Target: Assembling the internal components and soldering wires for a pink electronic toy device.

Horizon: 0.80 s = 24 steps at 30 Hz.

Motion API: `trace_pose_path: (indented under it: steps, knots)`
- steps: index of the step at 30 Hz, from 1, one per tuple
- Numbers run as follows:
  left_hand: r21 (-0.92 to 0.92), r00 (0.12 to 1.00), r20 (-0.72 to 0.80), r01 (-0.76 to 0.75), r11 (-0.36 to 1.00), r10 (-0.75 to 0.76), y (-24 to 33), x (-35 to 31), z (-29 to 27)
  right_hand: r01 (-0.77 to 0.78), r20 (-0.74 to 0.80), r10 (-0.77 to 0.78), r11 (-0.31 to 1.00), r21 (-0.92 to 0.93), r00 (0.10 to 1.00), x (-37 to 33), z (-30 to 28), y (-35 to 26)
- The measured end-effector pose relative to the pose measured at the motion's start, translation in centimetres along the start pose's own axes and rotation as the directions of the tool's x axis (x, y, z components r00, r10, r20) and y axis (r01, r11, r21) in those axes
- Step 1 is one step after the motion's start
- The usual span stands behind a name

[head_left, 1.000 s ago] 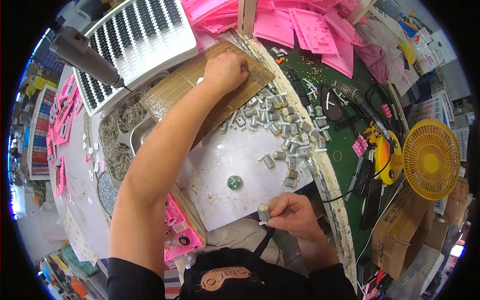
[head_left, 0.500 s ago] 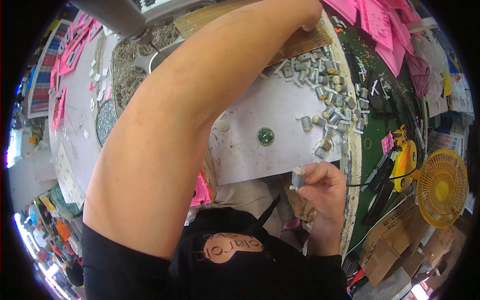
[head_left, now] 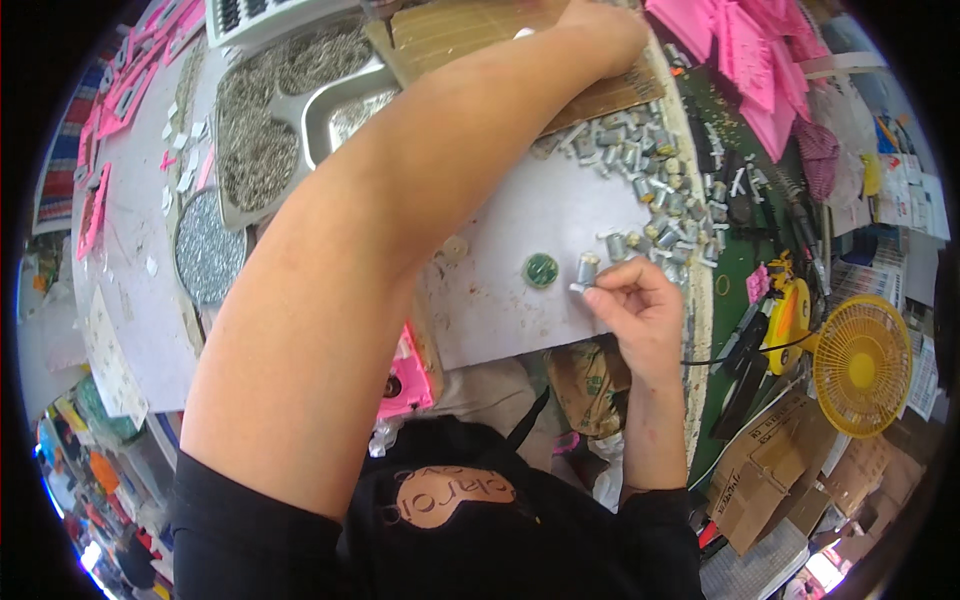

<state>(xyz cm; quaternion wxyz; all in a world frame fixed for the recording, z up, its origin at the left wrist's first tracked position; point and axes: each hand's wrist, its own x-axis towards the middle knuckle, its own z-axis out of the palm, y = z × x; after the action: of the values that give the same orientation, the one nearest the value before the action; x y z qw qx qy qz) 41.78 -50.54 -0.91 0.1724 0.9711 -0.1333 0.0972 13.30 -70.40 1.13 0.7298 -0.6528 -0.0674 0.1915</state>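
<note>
Right hand (head_left: 642,308), pinching a motor (head_left: 587,269), has neared the green disc (head_left: 541,270); left hand (head_left: 610,38), grip hidden

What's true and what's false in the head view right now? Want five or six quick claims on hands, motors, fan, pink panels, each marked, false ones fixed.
1. The right hand holds a small silver motor. True.
2. The desk fan is blue. False: it is yellow.
3. A round green piece lies left of the held motor. True.
4. The left hand is beside the fan. False: it is at the brown board.
5. The loose motors form one neat row. False: they lie jumbled.
6. Pink panels are piled at upper right. True.
</note>
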Motion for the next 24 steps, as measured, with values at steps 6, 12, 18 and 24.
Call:
trace_pose_path:
  steps: [6,12,18,24]
  knots:
    - [-0.142,0.991,-0.101,-0.105,0.984,0.091,-0.1,-3.3,-4.4,-0.015,-0.030,0.014,1.000,-0.018,0.999,0.7,-0.2,0.3]
    - [-0.628,0.998,-0.051,0.004,0.779,-0.047,0.7,-9.0,-11.3,0.098,0.096,-0.052,0.818,-0.567,0.994,1.5,-0.7,0.0]
    - [-0.823,0.944,0.247,0.323,0.467,-0.218,3.2,-26.9,-19.4,0.196,0.233,-0.047,0.715,-0.672,0.971,1.9,1.1,-0.6]
    - [-0.899,0.860,0.409,0.437,0.026,-0.306,4.5,-39.7,-20.1,0.464,0.439,-0.165,0.438,-0.770,0.883,3.0,2.1,-1.5]
